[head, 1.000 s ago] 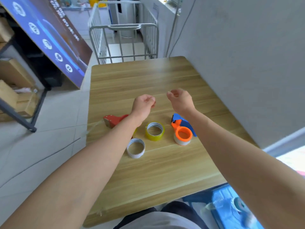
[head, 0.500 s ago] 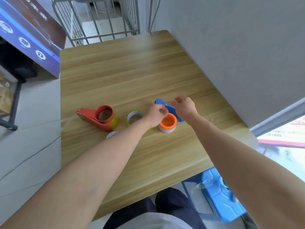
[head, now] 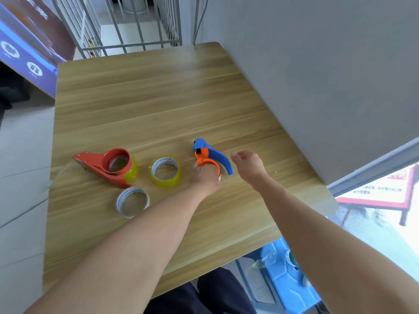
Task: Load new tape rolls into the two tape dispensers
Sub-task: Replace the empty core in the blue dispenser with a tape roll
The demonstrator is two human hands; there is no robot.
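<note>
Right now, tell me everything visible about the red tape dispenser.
The red tape dispenser looks like glossy plastic or painted metal. It lies on its side near the left edge of the wooden table, nose pointing left. Its round hub holds a yellowish tape roll. Neither hand touches it; a white roll lies just in front.

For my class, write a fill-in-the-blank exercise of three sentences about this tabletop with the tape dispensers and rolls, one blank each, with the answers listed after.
1. The left hand rests on the orange wheel of the ____ tape dispenser.
2. The red tape dispenser already carries a roll of ____ tape.
3. The loose white tape roll lies nearer the person than the loose ____ tape roll.

Answers: blue; yellow; yellow
</note>
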